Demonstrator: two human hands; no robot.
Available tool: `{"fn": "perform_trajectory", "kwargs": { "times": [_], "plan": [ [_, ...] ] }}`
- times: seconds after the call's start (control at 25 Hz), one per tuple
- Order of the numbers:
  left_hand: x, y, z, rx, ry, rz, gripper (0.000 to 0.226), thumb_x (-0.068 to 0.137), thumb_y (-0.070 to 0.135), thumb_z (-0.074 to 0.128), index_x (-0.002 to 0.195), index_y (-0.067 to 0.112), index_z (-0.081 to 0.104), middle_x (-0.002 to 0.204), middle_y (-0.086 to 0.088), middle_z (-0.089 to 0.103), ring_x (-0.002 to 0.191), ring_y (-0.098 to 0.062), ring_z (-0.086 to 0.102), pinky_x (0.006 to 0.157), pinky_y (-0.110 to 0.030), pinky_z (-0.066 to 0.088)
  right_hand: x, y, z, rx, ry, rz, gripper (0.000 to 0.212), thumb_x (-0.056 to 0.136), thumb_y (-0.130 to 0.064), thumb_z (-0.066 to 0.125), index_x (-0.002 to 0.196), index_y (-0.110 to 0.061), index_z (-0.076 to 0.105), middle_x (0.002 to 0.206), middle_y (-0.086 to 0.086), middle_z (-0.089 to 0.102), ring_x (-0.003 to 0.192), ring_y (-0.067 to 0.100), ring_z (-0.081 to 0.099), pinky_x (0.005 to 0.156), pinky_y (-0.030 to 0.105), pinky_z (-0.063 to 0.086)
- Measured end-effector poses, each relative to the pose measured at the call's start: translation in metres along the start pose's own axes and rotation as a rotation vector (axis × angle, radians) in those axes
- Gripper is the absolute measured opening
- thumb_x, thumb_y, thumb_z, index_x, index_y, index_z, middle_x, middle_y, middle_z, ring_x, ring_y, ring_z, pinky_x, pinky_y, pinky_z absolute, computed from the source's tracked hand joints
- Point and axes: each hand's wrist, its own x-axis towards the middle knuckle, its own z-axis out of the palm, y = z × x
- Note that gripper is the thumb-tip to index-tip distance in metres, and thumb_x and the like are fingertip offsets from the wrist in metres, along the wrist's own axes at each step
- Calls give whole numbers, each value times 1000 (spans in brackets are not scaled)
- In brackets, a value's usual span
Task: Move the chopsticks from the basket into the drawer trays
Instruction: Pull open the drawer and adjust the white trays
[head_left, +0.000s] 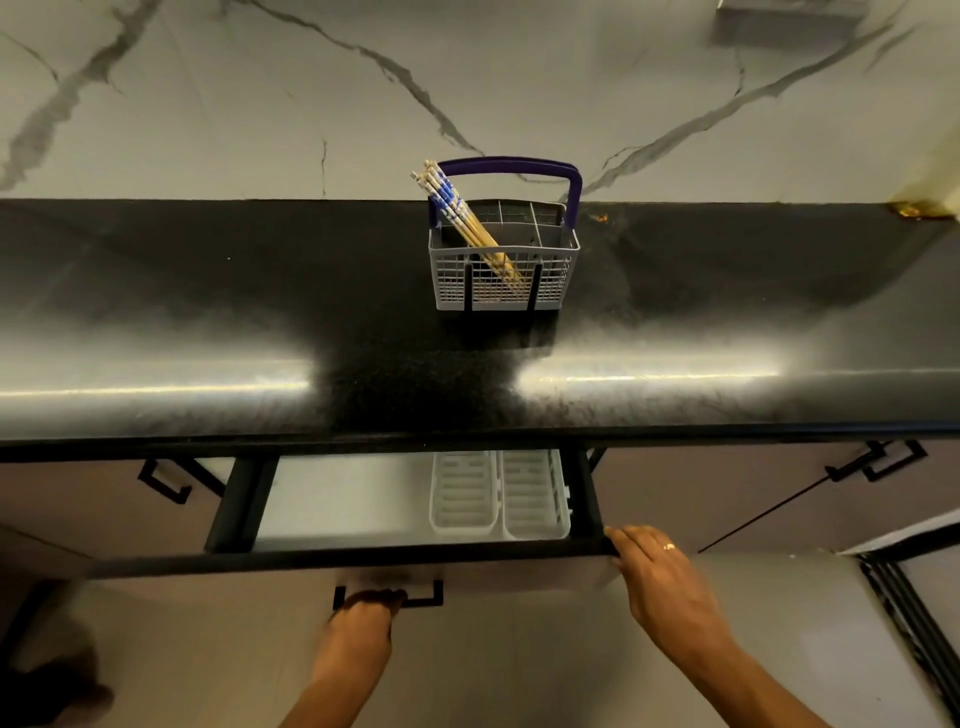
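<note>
I see the chopsticks (467, 221) standing bundled in the basket (503, 270), slanted so their blue-and-white patterned tops lean up and to the left past the rim while the plain wooden ends go down into a front compartment. The basket is grey mesh with a dark blue handle (511, 167) arched over it, and it sits on the black desk (208, 291) near the marbled back wall (260, 104). Below the desk edge the drawer (343, 504) is pulled partway open. Inside it, at the right side, two pale slotted trays (501, 496) lie side by side, touching each other; the rest of the drawer floor shows as a plain light surface. My left hand (366, 616) is under the drawer front with its fingers curled round the black pull (415, 600), gripping it near the left end. My right hand (657, 574) rests on the right corner of the drawer front, fingers bent over the top edge; a ring (668, 546) shows on one finger. I cannot tell how firmly the fingertips hold, as they are partly hidden behind the edge. The chopsticks are well apart from both hands. Black handles of neighbouring cabinet doors show at left (163, 480) and right (878, 462).
</note>
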Motion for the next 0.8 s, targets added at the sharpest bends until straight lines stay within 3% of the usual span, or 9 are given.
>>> {"fn": "perform_trajectory", "kwargs": {
  "times": [0.12, 0.2, 0.32, 0.44, 0.48, 0.56, 0.64, 0.72, 0.8],
  "plan": [
    [-36, 0, 6, -105, -8, -9, 45, 100, 23, 45, 143, 36, 48, 144, 2, 54, 128, -18, 55, 105, -28, 45, -40, -10, -8, 46, -52, 68, 42, 72, -13, 84, 113, -15, 73, 105, -2, 72, 94, 18, 71, 76, 30, 61],
    [-59, -1, 10, -231, -91, 97, 47, 94, 49, 53, 140, 38, 53, 147, 2, 52, 134, -14, 51, 110, -28, 39, -62, -14, -7, 51, -71, 86, 43, 68, -11, 86, 110, -15, 74, 105, -1, 73, 97, 21, 71, 78, 33, 61],
    [-78, -37, 49, -226, -253, 230, 53, 41, 97, 58, 91, 82, 53, 128, 17, 59, 127, -4, 57, 110, -25, 39, -87, -13, -5, 62, -106, 77, 45, 65, -11, 88, 108, -14, 74, 106, 1, 73, 97, 24, 72, 79, 36, 62],
    [-119, -16, -15, -559, -401, 134, 41, 51, 62, 88, 89, 55, 73, 107, 8, 76, 107, -1, 68, 97, -21, 48, -108, -15, -13, 32, -120, 78, 32, 72, -18, 83, 103, -13, 77, 102, 1, 75, 94, 25, 73, 77, 35, 61],
    [-121, 0, -42, -709, -374, 86, 31, 67, 42, 87, 95, 45, 74, 96, 7, 79, 94, 3, 71, 85, -13, 51, -114, -13, -13, -1, -122, 54, 23, 84, -27, 72, 102, -13, 78, 101, 1, 76, 93, 25, 74, 76, 35, 61],
    [-107, 5, -73, -956, -239, -43, 19, 84, 26, 77, 99, 38, 72, 92, 13, 78, 86, 1, 72, 76, -11, 53, -121, -17, -21, -20, -162, 31, 41, 97, -41, 48, 98, -15, 80, 98, 0, 77, 90, 23, 75, 72, 33, 62],
    [-82, 0, -91, -1011, -101, -64, 16, 90, 25, 70, 98, 39, 71, 91, 17, 77, 89, -4, 72, 77, -16, 54, -123, -27, -33, -37, -207, 82, 28, 72, -36, 83, 93, -17, 81, 92, -2, 79, 84, 20, 77, 68, 32, 62],
    [-57, 2, -84, -973, -60, -127, 16, 92, 26, 67, 99, 40, 70, 97, 15, 76, 97, -7, 70, 86, -26, 56, -124, -39, -48, 30, -333, 161, 50, 49, -30, 98, 95, -22, 81, 94, -6, 78, 86, 15, 76, 72, 29, 61],
    [-41, 11, -68, -930, -70, -162, 20, 93, 26, 66, 111, 34, 68, 113, 6, 73, 106, -13, 67, 96, -32, 53, -114, -48, -67, 66, -429, 211, 53, 73, -49, 80, 120, -27, 70, 121, -13, 69, 113, 10, 66, 95, 28, 53]
  ]
}}
